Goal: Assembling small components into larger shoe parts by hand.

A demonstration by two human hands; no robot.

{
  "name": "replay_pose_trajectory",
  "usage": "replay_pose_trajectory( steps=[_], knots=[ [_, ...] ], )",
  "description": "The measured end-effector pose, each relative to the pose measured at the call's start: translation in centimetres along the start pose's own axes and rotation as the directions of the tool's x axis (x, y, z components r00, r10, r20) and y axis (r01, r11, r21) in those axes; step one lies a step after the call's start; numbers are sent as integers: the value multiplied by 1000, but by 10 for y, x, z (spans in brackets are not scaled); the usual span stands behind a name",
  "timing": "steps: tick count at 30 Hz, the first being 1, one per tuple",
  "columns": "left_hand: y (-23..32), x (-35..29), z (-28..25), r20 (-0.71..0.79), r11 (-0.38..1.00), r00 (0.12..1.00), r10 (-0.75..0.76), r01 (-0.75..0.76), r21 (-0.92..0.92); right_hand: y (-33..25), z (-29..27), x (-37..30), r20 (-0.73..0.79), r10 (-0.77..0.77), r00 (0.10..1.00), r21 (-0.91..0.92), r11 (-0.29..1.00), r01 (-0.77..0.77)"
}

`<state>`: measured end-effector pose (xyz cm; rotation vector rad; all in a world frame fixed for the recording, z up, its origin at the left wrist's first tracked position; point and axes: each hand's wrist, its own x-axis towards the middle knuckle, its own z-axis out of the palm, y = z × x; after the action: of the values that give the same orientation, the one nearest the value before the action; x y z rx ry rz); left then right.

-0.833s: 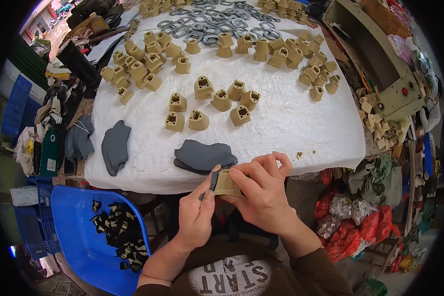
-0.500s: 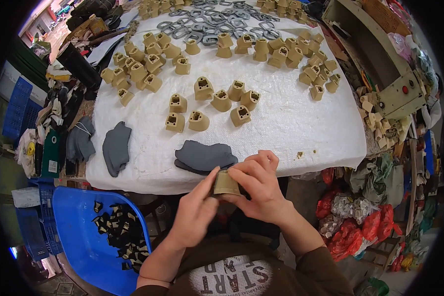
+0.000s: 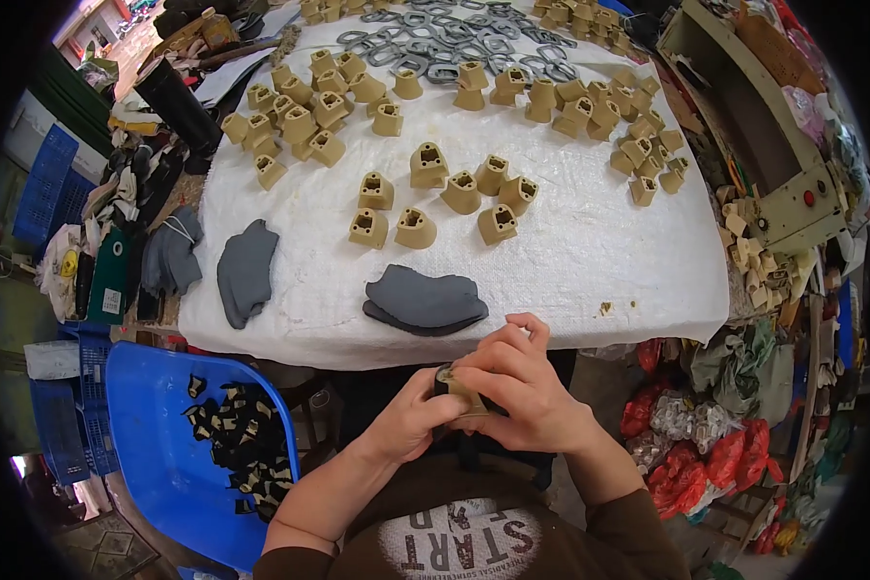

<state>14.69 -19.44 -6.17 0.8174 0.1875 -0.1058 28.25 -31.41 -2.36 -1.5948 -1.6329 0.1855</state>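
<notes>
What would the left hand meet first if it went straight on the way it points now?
The left hand would first meet the tan piece it already holds, then seemingly the right hand on the other side; depth is hard to judge.

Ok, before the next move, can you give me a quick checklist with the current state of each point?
1. Tan block gripped from both sides: ok, the left hand and right hand are both on it.
2. Dark strip at the block's left side: ok, part of it shows there.
3. Strip lying flat all along the block: cannot tell, fingers cover much of it.
4. Block's right side in plain view: not ok, the right hand hides it.
5. Gray sheets near the hands: ok, on the white cloth just beyond them.
6. Blue tub on the left side: ok, with dark-and-tan pieces inside.
</notes>
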Motion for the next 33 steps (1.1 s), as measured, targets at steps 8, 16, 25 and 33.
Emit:
replay_pose_trajectory(
  steps=[8,16,25,33],
  knots=[
    [-2,2,14,-253,954,921,296,-273,122,10,-1,-4,-121,59,991,44,998,-54],
    [0,-4,11,-69,473,662,746,-454,755,10,2,-7,-173,70,982,80,995,-57],
    [0,-2,11,139,164,509,849,-505,848,7,8,-8,-106,24,994,87,996,-15],
    [10,-7,16,-176,925,967,182,-108,364,9,6,-11,-111,-96,989,-57,994,90]
  ],
)
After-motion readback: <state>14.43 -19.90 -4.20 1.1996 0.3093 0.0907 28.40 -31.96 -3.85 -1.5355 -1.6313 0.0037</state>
